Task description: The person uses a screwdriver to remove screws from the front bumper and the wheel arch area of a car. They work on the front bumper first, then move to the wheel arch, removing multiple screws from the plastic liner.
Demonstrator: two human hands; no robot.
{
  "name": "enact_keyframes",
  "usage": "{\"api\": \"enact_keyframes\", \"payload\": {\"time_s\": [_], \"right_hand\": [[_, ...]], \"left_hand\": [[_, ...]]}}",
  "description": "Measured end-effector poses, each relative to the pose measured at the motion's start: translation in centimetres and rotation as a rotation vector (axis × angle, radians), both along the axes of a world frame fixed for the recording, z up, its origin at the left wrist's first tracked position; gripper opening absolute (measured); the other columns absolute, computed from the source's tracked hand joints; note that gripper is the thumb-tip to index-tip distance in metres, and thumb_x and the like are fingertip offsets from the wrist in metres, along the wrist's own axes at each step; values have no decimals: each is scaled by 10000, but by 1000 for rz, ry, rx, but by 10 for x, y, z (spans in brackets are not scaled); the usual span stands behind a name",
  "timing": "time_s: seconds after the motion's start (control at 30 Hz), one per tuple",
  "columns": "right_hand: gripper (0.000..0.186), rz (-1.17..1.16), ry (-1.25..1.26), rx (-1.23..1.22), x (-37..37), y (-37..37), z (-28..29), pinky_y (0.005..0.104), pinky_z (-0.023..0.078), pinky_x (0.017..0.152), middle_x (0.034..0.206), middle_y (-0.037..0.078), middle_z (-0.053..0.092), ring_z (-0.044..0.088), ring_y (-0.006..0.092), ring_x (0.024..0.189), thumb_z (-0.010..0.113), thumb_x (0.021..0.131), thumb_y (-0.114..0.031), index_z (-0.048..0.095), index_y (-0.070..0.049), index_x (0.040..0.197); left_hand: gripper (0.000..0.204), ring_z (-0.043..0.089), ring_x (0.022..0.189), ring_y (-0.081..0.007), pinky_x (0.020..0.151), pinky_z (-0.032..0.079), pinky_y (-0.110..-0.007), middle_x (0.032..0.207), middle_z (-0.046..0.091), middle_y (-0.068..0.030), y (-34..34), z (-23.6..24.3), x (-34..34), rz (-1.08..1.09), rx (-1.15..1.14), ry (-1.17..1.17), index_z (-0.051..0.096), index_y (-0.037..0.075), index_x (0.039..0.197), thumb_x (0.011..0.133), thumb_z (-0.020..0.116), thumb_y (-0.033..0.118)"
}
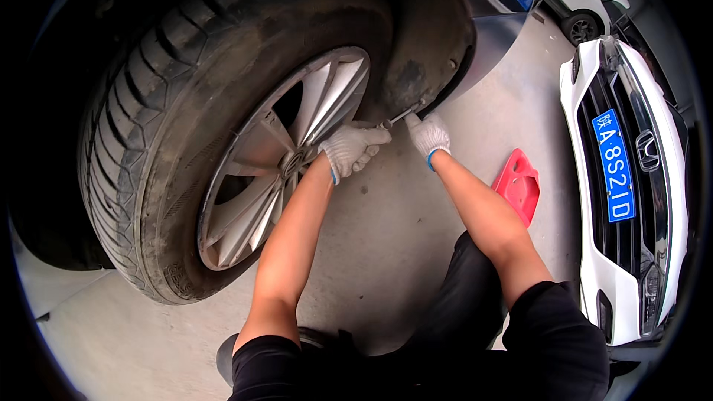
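Observation:
My left hand (350, 148), in a white knit glove, is closed around the near end of a slim metal tool (402, 115) that looks like a screwdriver. The tool's shaft slants up and right to the lower edge of the dark wheel arch liner (427, 59). My right hand (429, 134), gloved the same way, is curled just under that edge, beside the tool's far end. Its fingertips are partly hidden, so what they pinch cannot be made out. Left of both hands stands a big tyre (186, 104) on a silver alloy wheel (256, 145), close against my left hand.
A red plastic piece (518, 186) lies on the grey floor (371, 252) beyond my right forearm. At the right stands the front of a white car (627, 275) with a blue plate. Another white car (583, 0) is at the upper right. The car's body panel (494, 44) overhangs my right hand.

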State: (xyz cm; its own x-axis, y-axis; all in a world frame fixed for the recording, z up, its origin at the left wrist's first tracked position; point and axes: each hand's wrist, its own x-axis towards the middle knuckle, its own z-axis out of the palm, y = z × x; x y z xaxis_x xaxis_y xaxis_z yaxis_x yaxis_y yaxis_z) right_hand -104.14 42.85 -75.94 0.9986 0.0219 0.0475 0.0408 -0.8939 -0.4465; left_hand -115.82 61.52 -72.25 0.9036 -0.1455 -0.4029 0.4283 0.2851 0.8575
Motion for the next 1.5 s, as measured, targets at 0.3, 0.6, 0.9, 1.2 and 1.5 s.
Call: {"api": "enact_keyframes", "payload": {"time_s": [0.3,0.6,0.9,1.2,1.5], "right_hand": [[678,10,68,-69,10,-3,5,472,500,917,1019,343,663,638,460,1035,536,904,-548,663,114,982],[736,98,72,-59,19,-9,1,468,490,945,1071,355,646,620,460,1084,523,904,-592,676,118,1021],[733,60,93,-108,7,-5,19,469,486,955,1080,353,646,616,459,1098,523,901,-594,678,109,1037],[720,54,94,-83,21,-14,-4,471,486,950,1071,358,646,617,463,1096,544,884,-582,679,109,1033],[753,52,133,-71,14,-7,8,465,486,951,1071,358,648,618,461,1101,547,881,-603,672,121,1044]], "left_hand": [[358,666,808,-331,740,522,-430,879,693,-177,-10,5,1,28,1235,-483,667,43,1087,888,610,335],[317,560,577,-156,517,456,-309,685,588,-59,9,4,12,-152,237,-62,644,14,949,894,615,325],[290,676,696,-302,608,533,-441,777,687,-119,-16,-12,3,185,1182,-571,626,54,937,877,614,338],[328,606,667,-175,619,506,-343,738,627,-11,-28,-8,-5,107,1137,-418,610,-3,907,861,660,318],[378,658,719,-230,679,537,-411,755,663,-53,-1,-11,14,-23,394,-152,615,-36,959,869,647,329]]}}
